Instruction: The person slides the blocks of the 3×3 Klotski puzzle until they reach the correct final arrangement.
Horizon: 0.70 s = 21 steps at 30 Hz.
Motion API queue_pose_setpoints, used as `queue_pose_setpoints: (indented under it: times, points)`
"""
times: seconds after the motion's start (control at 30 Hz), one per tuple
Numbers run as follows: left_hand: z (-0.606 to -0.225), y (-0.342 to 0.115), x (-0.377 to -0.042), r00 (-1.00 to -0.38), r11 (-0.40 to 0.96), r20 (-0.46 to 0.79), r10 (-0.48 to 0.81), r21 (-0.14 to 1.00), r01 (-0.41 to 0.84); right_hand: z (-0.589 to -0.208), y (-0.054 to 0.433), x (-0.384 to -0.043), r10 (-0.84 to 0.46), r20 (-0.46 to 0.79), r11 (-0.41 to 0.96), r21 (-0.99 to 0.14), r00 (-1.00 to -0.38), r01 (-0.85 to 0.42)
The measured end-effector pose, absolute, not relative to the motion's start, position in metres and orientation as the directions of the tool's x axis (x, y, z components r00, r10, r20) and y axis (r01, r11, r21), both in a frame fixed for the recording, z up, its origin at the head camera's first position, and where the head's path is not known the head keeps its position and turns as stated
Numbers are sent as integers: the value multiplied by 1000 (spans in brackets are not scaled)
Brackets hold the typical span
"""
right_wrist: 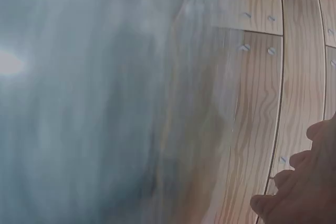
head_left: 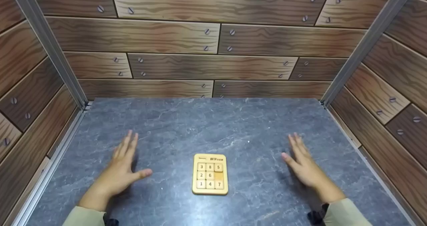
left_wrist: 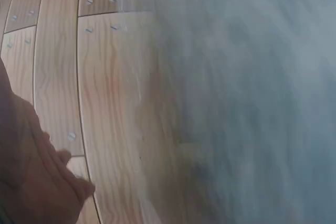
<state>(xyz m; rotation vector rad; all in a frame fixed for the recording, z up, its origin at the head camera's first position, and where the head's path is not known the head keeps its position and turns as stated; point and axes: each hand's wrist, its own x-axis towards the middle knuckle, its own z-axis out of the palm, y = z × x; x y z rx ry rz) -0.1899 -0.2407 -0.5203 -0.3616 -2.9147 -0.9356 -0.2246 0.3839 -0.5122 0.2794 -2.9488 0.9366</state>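
Flanking the puzzle (head_left: 218, 176) with left hand (head_left: 120, 170) and right hand (head_left: 303, 166) straight-fingered, spread and empty; brace the puzzle before pushing any tile (head_left: 209, 175) squarely.

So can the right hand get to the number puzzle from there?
Probably yes. The right hand holds nothing, its thumb side faces the number puzzle, and I see only tabletop between them, so nothing seems to block it.
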Motion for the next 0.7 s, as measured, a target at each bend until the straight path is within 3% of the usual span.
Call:
queue_pose_setpoints:
  times: [0.33,0.7]
  points:
    - [-529,-206,-192,-940,716,187,285,611,339,-521,357,-224,-218,88,771,-595,-972,-227]
    - [-535,-179,-195,-948,735,92,306,610,296,-533,329,-218,-313,112,758,-568,-943,-320]
